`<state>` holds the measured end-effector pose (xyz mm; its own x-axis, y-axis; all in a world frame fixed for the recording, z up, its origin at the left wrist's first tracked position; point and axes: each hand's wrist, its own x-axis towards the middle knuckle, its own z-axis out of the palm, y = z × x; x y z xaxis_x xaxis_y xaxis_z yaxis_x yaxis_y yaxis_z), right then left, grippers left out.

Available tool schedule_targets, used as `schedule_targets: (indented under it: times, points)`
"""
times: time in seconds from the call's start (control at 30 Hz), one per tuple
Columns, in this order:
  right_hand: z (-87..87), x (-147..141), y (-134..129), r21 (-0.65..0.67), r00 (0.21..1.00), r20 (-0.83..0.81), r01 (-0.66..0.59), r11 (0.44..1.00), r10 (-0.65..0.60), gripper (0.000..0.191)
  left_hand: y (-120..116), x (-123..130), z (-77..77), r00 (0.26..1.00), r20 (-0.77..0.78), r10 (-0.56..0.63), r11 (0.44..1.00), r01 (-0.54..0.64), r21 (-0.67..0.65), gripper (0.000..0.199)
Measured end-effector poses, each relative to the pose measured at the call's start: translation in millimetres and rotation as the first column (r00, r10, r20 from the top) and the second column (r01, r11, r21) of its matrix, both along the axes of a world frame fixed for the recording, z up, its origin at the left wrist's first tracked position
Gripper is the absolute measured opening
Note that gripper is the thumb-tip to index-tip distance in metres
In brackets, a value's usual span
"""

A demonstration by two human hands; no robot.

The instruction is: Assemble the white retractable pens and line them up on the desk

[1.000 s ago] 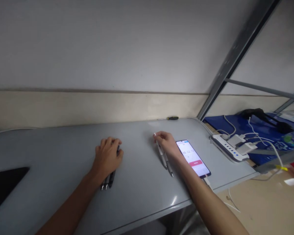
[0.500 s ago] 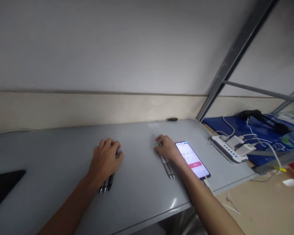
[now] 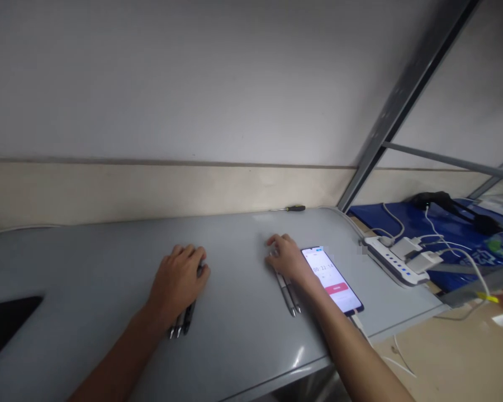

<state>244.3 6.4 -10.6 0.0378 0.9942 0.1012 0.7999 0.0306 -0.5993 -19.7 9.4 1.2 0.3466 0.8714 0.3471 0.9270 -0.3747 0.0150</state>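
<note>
On table (image 3: 235,346): three pens (image 3: 187,321) under left hand (image 3: 178,282), with tips out on near side. Can't tell clenched or released grip there. Further right, two paler pens (image 3: 288,296) partly under curled right hand (image 3: 290,259); can't tell that grip either. Lit phone (image 3: 332,282) just beside, screwdriver (image 3: 295,208) near wall (image 3: 193,192).

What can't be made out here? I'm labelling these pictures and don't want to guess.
All in the head view:
Upper ends of the three pens: hidden by the left hand, so its grip is unclear.
Upper ends of the two grey pens: hidden by the right hand.
Black object: cut off by the left edge.
Phone: smallest text, too small and blurred.
</note>
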Motion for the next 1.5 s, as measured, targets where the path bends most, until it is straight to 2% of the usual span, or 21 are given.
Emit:
schedule_targets:
  times: [0.13, 0.33, 0.43, 0.57, 0.7, 0.77, 0.83, 0.93, 1.03, 1.1, 1.2, 1.27, 1.33, 1.43, 1.5]
  points:
    - [-0.7, -0.1, -0.4, -0.008, 1.000, -0.001, 0.019, 1.000, -0.019, 0.034, -0.8, -0.5, 2.2, 1.000, 0.028, -0.006, 0.999, 0.007, -0.033, 0.013]
    - [-1.8, 0.6, 3.0, 0.071, 0.997, -0.044, 0.062, 0.996, -0.059, 0.025, -3.0, 1.4, 2.7, 1.000, -0.013, 0.019, 0.998, -0.019, -0.052, 0.011]
    - [2.3, -1.0, 3.7, 0.201, 0.982, -0.170, 0.116, 0.973, -0.082, 0.020, -4.9, 3.4, 1.2, 1.000, -0.022, 0.011, 0.997, -0.012, -0.073, 0.010]
    - [10.1, -3.7, 2.6, 0.407, 0.940, -0.337, 0.194, 0.893, -0.051, 0.016, -6.4, 5.8, -0.9, 0.999, 0.022, -0.027, 0.994, 0.029, -0.104, 0.011]
    - [13.4, -6.5, 0.6, 0.467, 0.938, -0.347, 0.164, 0.869, 0.010, 0.009, -7.7, 9.9, -0.6, 0.993, 0.087, -0.078, 0.986, 0.090, -0.141, 0.014]
    - [13.7, -8.9, -1.0, 0.468, 0.947, -0.311, 0.073, 0.881, 0.087, 0.007, -9.7, 14.2, 0.9, 0.981, 0.156, -0.112, 0.976, 0.138, -0.168, 0.013]
    - [13.8, -12.5, -3.6, 0.452, 0.945, -0.244, -0.087, 0.888, 0.217, 0.009, -12.8, 19.8, 2.8, 0.951, 0.264, -0.160, 0.962, 0.210, -0.173, 0.011]
    - [13.9, -19.2, -8.6, 0.401, 0.890, -0.146, -0.346, 0.848, 0.432, 0.028, -18.2, 28.1, 5.4, 0.879, 0.434, -0.198, 0.948, 0.284, -0.144, 0.009]
    - [14.1, -24.9, -11.9, 0.336, 0.824, -0.131, -0.486, 0.807, 0.551, 0.024, -21.4, 33.3, 6.8, 0.805, 0.554, -0.213, 0.935, 0.333, -0.125, 0.008]
    - [14.6, -26.2, -12.0, 0.309, 0.813, -0.187, -0.484, 0.818, 0.552, 0.014, -21.7, 34.3, 6.4, 0.766, 0.609, -0.206, 0.923, 0.359, -0.139, 0.009]
    - [16.1, -24.0, -9.4, 0.277, 0.819, -0.365, -0.359, 0.891, 0.443, 0.014, -20.3, 32.9, 4.0, 0.737, 0.653, -0.173, 0.914, 0.367, -0.172, 0.013]
    - [16.6, -20.8, -6.9, 0.254, 0.781, -0.507, -0.269, 0.929, 0.365, 0.015, -19.1, 30.8, 2.3, 0.749, 0.642, -0.162, 0.921, 0.348, -0.174, 0.017]
    - [16.6, -17.9, -4.7, 0.231, 0.706, -0.632, -0.223, 0.947, 0.321, 0.015, -18.2, 28.6, 1.4, 0.783, 0.600, -0.165, 0.932, 0.323, -0.166, 0.020]
    - [16.4, -16.4, -3.5, 0.183, 0.617, -0.731, -0.235, 0.955, 0.292, 0.017, -17.1, 26.0, 1.4, 0.825, 0.529, -0.197, 0.944, 0.306, -0.126, 0.018]
    - [17.1, -17.0, -4.3, 0.140, 0.619, -0.736, -0.259, 0.956, 0.276, 0.019, -15.9, 24.8, 1.3, 0.827, 0.508, -0.241, 0.946, 0.316, -0.065, 0.017]
